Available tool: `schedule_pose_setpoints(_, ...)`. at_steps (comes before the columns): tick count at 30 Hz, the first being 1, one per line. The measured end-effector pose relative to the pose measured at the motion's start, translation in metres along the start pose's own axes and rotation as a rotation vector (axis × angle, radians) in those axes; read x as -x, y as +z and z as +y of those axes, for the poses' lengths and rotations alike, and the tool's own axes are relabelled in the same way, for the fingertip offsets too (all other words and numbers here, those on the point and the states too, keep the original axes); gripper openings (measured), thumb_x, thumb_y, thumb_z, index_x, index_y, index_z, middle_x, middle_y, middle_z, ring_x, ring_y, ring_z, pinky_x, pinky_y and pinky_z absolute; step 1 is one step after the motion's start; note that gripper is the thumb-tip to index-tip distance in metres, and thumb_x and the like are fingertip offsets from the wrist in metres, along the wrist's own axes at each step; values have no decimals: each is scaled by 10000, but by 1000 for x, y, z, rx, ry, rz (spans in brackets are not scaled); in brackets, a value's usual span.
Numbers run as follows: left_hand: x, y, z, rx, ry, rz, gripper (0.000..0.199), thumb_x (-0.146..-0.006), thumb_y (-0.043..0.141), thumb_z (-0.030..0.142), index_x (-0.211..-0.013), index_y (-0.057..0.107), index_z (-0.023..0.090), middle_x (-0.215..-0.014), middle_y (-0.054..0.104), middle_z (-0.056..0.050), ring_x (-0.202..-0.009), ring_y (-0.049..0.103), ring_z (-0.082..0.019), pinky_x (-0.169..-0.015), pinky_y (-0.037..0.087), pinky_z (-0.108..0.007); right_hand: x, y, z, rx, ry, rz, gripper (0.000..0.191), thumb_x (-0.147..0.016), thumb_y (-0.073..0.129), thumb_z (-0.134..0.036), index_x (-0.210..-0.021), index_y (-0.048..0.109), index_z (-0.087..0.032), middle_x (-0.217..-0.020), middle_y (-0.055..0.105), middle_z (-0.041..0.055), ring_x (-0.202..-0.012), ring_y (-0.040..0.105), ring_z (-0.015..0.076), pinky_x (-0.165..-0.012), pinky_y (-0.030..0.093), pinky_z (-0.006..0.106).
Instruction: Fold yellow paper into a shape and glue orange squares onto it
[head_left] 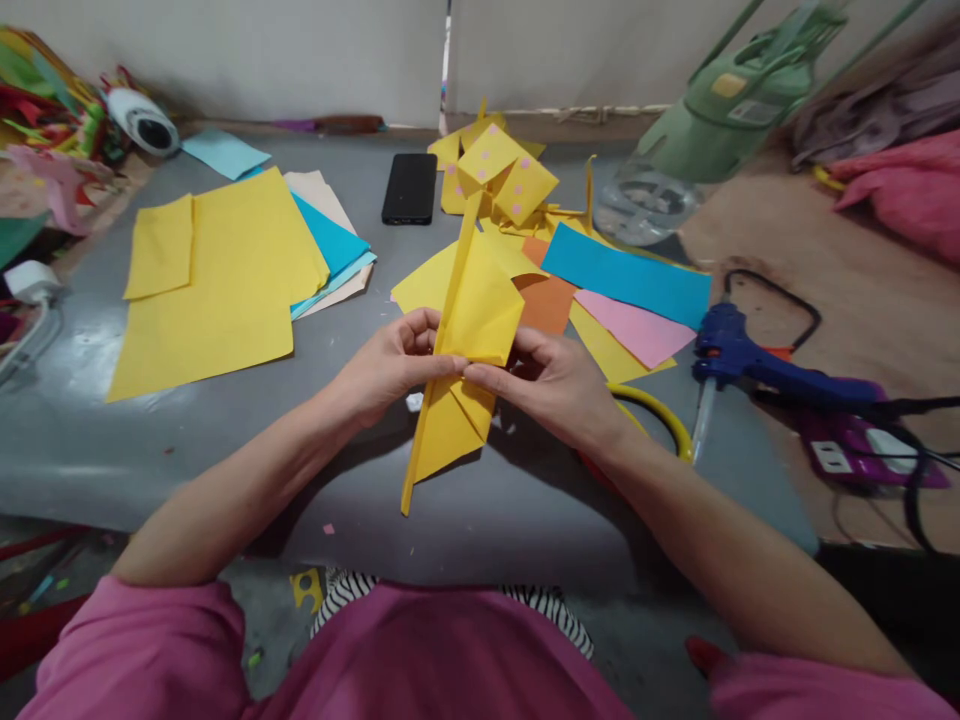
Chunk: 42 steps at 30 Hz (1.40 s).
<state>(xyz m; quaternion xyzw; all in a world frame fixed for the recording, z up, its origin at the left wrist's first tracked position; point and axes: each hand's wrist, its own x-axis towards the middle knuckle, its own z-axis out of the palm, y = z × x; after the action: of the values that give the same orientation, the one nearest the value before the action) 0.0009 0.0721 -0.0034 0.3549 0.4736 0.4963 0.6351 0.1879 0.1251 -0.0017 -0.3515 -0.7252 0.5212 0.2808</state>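
Pale wall (300, 60) behind, narrow bright vertical gap (447, 50) in it, glossy grey tabletop (187, 430), tan surface (780, 225) at right, dim grey floor (274, 610) below.

And here's my yellow paper piece (486, 305), pinched at its middle crease right in front of me, leaning with its top to the right! A long narrow strip (454, 275) runs down its left edge, poking out at both ends. Below, a diagonal fold crosses the slant-bottomed lower panel (451, 432).

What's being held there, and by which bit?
Folded yellow paper, pinched near its middle: left grip from its left side, right grip from its right.
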Motion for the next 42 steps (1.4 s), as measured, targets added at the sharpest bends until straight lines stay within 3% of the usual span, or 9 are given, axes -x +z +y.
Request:
schedule_pose_setpoints(3,0,0,-1,2,-7,-16,407,-644,883,264,-938,615,175,-811,733,-10,-702,692,-134,-708,552,-275,0,2,2,-141,35,0,406,-745,830,-500,-1022,782,-206,-934,770,49,-749,658,187,-652,535,326)
schedule_pose_setpoints(10,0,0,-2,33,7,-8,394,-641,892,235,-918,619,178,-804,740,8,-693,695,-121,-707,549,-256,-1,0,2,-288,113,-20,252,-751,843,-397,-942,799,-238,-874,764,16,-715,654,152,-631,535,302)
schedule_pose_setpoints(13,0,-2,-2,26,8,-13,384,-671,867,209,-974,634,180,-879,761,-7,-753,715,-133,-748,556,-263,-2,-4,2,-254,121,-34,212,-782,808,-421,-863,789,-226,-787,733,5,-627,593,120,-572,507,277)
schedule_pose_setpoints(18,-1,-4,1,27,-4,-24,449,-673,880,226,-1055,649,177,-980,767,-33,-840,727,-148,-786,561,-260,-5,-9,0,-282,152,-127,321,-826,743,-522,-789,753,-203,-802,729,24,-636,602,104,-573,523,248)
schedule_pose_setpoints(24,-2,-6,3,31,-86,-93,503,-830,698,599,-1063,693,153,-959,764,-77,-727,692,-135,-604,503,-210,-12,-10,1,-366,135,91,387,-775,777,-573,-713,696,-200,-704,659,-4,-593,571,82,-483,463,187)
schedule_pose_setpoints(30,-4,-7,5,70,-114,-48,261,-788,801,310,-973,682,170,-910,758,-39,-748,690,-130,-702,530,-236,-15,-13,2,-398,141,125,537,-718,731,-736,-823,717,-209,-803,708,38,-659,618,124,-492,492,204)
schedule_pose_setpoints(33,-3,-8,9,14,-96,-50,232,-826,768,335,-968,669,182,-851,729,-12,-670,662,-112,-629,511,-225,-17,-18,1,-429,118,184,629,-741,631,-817,-916,708,-217,-886,722,65,-738,649,154,-493,488,207)
schedule_pose_setpoints(37,-2,-10,14,-144,-67,-77,228,-871,729,394,-946,656,192,-783,680,20,-614,625,-83,-559,468,-185,-20,-23,0,-437,85,158,687,-765,519,-870,-926,684,-222,-912,718,70,-732,648,161,-493,475,223)
schedule_pose_setpoints(42,-4,-10,14,-146,-65,-2,287,-888,687,478,-934,673,195,-760,685,10,-599,622,-96,-550,470,-192,-20,-23,2,-386,72,216,511,-708,754,-703,-850,667,-221,-757,655,-1,-653,601,122,-500,466,209)
